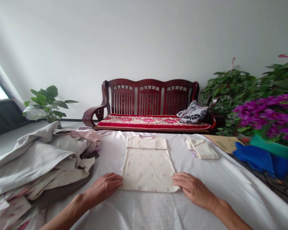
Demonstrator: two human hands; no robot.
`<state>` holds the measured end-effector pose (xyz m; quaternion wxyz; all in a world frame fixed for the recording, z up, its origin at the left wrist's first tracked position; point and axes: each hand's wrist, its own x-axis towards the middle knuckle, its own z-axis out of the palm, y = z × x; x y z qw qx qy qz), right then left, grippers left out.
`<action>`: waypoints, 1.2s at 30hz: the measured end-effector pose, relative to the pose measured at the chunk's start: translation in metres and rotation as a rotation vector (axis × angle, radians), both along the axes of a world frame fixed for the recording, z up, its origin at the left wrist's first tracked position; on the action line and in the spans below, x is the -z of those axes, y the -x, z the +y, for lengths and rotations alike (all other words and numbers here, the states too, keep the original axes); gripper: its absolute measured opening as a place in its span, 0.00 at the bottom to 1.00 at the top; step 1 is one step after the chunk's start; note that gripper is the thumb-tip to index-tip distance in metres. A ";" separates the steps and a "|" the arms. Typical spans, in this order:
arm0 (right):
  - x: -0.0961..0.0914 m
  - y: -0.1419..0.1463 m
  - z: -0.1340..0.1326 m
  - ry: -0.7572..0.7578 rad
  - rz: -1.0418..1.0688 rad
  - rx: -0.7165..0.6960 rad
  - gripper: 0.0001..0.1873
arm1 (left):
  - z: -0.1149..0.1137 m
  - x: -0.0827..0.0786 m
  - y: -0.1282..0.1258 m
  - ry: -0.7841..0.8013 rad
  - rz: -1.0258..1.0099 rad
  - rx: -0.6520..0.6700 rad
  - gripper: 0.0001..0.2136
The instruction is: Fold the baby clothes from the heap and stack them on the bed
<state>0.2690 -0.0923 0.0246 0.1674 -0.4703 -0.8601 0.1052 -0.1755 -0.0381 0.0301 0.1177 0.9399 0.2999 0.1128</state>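
A small cream shirt (pixel 147 166) with a faint scattered print lies flat in front of me, its sleeves folded across the upper part and its lilac-trimmed neckline pointing away. At its lower left edge, my left hand (pixel 109 183) has its fingers closed on the fabric. My right hand (pixel 190 187) grips the opposite edge near the lower right corner, thumb tucked low and partly hidden. To the right, apart from both hands, rests a folded cream garment (pixel 203 149) with lilac trim.
A heap of clothes (pixel 43 153) covers the left of the white sheet (pixel 201 179). At the right edge are a blue cloth (pixel 260 159), a board (pixel 220 143) and purple flowers (pixel 270 116). Behind stands a wooden bench (pixel 148 99) with a patterned cushion (pixel 193 112).
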 end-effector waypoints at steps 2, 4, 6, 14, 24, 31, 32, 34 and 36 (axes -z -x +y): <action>0.003 0.000 0.004 -0.021 0.029 -0.002 0.27 | 0.002 0.001 -0.002 0.001 -0.030 0.018 0.14; 0.007 -0.002 0.008 -0.050 0.059 -0.022 0.25 | 0.005 0.002 -0.002 0.018 -0.069 0.042 0.14; 0.011 -0.004 0.012 -0.077 0.092 -0.045 0.22 | 0.007 0.002 -0.001 0.046 -0.103 0.062 0.14; 0.021 -0.006 0.018 -0.040 0.222 -0.002 0.21 | 0.014 0.011 -0.005 0.001 -0.140 0.046 0.10; 0.020 0.002 0.034 0.108 0.429 0.187 0.10 | 0.023 0.011 -0.018 0.123 -0.370 -0.230 0.06; 0.023 0.016 0.096 0.039 0.461 0.546 0.15 | 0.086 0.034 -0.060 0.179 -0.710 -0.759 0.11; 0.022 0.018 0.105 0.041 0.425 0.601 0.14 | 0.095 0.037 -0.066 0.192 -0.721 -0.810 0.11; 0.018 0.023 0.118 0.082 0.340 0.717 0.13 | 0.109 0.041 -0.073 0.219 -0.716 -0.881 0.12; 0.015 0.027 0.126 0.127 0.267 0.808 0.15 | 0.117 0.044 -0.077 0.233 -0.701 -0.906 0.15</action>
